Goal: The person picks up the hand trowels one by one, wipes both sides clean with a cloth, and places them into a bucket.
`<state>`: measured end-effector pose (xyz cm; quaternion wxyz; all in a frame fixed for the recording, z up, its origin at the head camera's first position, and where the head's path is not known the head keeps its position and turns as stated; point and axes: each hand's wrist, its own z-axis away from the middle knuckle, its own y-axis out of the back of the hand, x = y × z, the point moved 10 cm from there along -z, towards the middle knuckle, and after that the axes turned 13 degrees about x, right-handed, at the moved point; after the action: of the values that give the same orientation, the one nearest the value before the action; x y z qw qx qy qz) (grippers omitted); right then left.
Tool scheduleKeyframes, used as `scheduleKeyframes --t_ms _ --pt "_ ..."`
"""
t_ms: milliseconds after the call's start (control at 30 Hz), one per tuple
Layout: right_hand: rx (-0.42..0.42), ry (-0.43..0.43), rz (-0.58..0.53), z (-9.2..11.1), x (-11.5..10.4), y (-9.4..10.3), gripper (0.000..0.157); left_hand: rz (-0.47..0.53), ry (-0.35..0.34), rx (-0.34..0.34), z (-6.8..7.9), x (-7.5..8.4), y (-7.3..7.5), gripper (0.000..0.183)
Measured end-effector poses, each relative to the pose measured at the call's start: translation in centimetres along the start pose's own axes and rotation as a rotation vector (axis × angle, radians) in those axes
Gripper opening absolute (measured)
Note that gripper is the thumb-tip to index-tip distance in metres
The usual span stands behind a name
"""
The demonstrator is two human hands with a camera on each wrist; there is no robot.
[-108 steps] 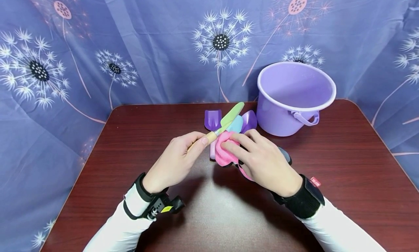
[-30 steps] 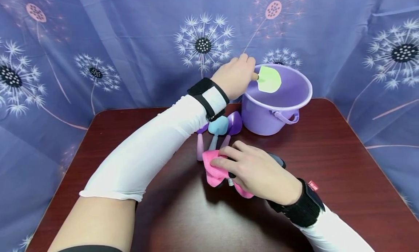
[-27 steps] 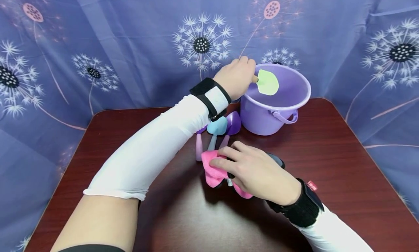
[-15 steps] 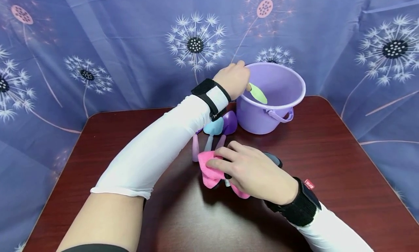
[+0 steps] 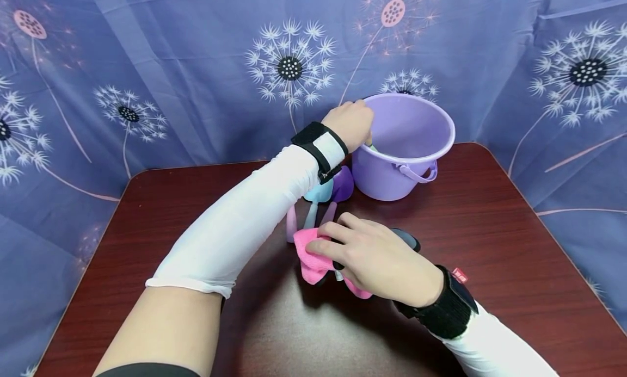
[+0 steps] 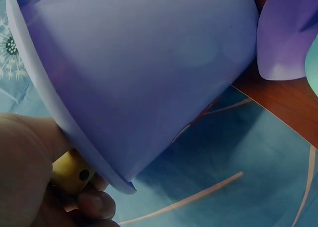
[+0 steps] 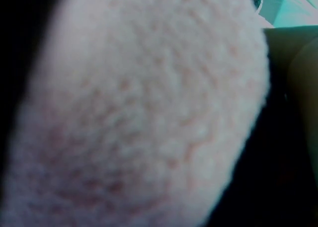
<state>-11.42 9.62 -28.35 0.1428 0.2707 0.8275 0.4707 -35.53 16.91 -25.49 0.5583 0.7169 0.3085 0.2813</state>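
At the near-left rim of the purple bucket (image 5: 387, 181), my left hand (image 5: 350, 125) grips a small garden trowel by its wooden handle (image 6: 72, 172). Only a sliver of the trowel's green blade (image 5: 374, 148) shows in the head view, inside the bucket; the rest is hidden by the hand and rim. On the table, my right hand (image 5: 377, 254) holds a bunched pink cloth (image 5: 313, 252) between thumb and fingers. Close and blurred, the cloth (image 7: 149, 108) fills most of the right wrist view.
Behind the right hand lie a purple shovel (image 5: 343, 184), a light blue shovel (image 5: 319, 192) and a pink handle (image 5: 291, 224), partly covered by the left arm. A dark grey rounded item (image 5: 407, 239) pokes out past the right hand. A patterned curtain (image 5: 206, 94) hangs behind the table.
My left hand carried the trowel from mid-table to the bucket, then lowered its blade inside. The right hand drew the cloth nearer earlier and keeps holding it.
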Motion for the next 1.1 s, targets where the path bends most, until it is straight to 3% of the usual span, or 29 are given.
scheduleKeyframes --t_ms 333,767,1100 --pt "0.018 0.015 0.007 0.0 -0.2 0.1 0.059 -0.021 0.029 0.004 -0.7 -0.1 -0.3 0.02" --pt "0.012 0.009 0.0 0.0 -0.1 0.1 0.06 0.036 0.018 -0.01 0.5 0.3 0.8 0.021" --pt "0.012 0.024 0.011 0.0 -0.2 0.2 0.064 0.105 0.002 0.016 2.0 -0.4 2.7 0.031"
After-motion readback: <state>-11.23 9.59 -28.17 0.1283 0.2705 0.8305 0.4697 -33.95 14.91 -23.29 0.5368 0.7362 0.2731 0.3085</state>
